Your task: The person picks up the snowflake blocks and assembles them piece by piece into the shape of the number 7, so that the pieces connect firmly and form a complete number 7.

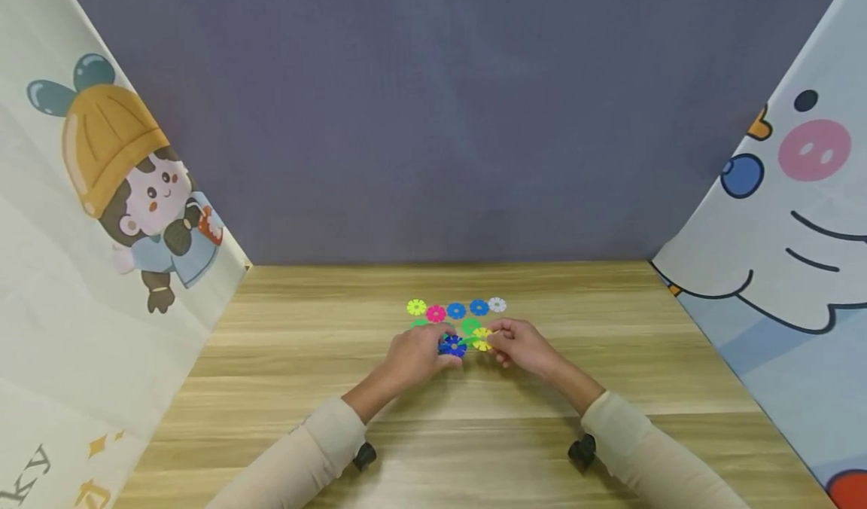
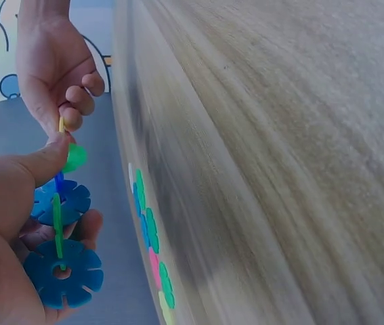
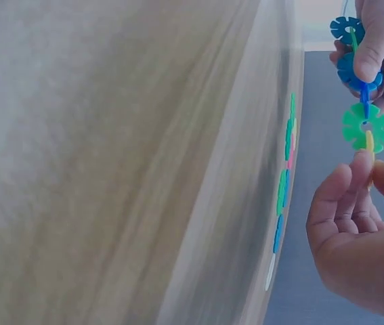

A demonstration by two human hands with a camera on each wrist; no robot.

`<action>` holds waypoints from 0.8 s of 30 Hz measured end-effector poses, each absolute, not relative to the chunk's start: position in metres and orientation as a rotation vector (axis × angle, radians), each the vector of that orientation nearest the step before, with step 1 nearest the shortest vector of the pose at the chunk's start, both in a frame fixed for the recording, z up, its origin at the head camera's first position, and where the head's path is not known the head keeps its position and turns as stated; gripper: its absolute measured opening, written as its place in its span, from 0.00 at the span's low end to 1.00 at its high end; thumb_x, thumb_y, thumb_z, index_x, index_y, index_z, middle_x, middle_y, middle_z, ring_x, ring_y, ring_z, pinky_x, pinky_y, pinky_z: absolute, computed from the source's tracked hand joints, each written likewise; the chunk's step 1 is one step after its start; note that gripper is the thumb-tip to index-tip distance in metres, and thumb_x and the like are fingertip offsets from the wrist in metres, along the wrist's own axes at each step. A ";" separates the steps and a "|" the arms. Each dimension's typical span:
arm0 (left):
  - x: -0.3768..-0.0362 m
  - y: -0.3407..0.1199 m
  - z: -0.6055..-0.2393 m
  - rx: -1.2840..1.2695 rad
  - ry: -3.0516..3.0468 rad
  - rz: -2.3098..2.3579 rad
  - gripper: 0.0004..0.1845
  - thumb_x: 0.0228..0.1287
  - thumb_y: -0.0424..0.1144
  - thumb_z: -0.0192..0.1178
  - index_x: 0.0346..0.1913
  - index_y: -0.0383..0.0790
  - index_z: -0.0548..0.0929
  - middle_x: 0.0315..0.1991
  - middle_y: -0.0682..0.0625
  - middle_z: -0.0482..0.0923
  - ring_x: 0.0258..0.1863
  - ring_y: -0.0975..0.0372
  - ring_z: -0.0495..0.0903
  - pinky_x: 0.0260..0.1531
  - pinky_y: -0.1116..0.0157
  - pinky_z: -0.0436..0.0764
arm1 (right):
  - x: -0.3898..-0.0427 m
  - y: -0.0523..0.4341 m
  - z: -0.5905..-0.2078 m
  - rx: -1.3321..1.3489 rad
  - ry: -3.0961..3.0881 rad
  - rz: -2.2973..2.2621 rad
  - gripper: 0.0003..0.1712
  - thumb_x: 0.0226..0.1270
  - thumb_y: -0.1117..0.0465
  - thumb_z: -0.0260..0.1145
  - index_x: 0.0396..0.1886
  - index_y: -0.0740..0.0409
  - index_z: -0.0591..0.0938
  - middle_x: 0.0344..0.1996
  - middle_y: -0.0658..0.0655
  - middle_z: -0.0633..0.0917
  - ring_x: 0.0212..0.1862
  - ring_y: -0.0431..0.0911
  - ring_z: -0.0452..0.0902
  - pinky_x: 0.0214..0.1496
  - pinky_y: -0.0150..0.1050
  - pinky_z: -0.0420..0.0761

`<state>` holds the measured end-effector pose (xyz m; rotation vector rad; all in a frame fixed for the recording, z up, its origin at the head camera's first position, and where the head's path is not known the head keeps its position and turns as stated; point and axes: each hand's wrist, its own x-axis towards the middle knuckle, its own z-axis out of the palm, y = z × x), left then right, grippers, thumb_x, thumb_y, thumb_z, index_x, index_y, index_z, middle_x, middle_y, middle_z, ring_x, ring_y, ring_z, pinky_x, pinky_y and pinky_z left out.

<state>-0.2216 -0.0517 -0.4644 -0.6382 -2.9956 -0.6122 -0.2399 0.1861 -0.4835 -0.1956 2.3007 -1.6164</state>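
Slotted plastic discs are joined edge to edge into a chain between the two hands. My left hand (image 1: 418, 349) grips its blue part, with a dark blue disc (image 1: 455, 347) facing up in the head view. In the left wrist view, a blue disc (image 2: 76, 276) ends the chain, joined by an edge-on green disc (image 2: 57, 227) to another blue disc (image 2: 76, 202). Past the left thumb comes a green disc (image 3: 380, 133). The right hand (image 1: 527, 345) pinches a yellow disc (image 1: 482, 340) between thumb and fingertips, its edge at the green disc's slots.
Behind the hands, loose discs lie on the wooden table (image 1: 305, 343): yellow-green (image 1: 416, 307), pink (image 1: 436, 314), two blue (image 1: 467, 309) and white (image 1: 497, 305), with green discs (image 1: 471, 325) nearer. A grey panel (image 1: 447, 117) stands at the back, printed cloths (image 1: 54, 268) on both sides.
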 end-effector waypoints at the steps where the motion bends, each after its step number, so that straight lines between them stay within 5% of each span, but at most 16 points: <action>1: -0.222 -0.052 -0.465 -0.632 -3.004 -0.623 0.27 0.57 0.60 0.72 0.57 0.53 0.84 0.47 0.50 0.88 0.43 0.55 0.86 0.31 0.56 0.81 | -0.240 0.185 -0.483 -0.188 2.299 -1.620 0.13 0.76 0.64 0.61 0.53 0.67 0.79 0.33 0.65 0.85 0.27 0.42 0.76 0.29 0.34 0.80; 24: -0.228 -0.056 -0.467 -0.705 -3.051 -1.501 0.22 0.76 0.55 0.54 0.62 0.45 0.79 0.46 0.50 0.84 0.40 0.61 0.82 0.41 0.61 0.82 | -0.243 0.180 -0.482 -0.307 2.278 -1.587 0.15 0.79 0.64 0.57 0.58 0.69 0.78 0.27 0.58 0.79 0.26 0.42 0.71 0.29 0.36 0.79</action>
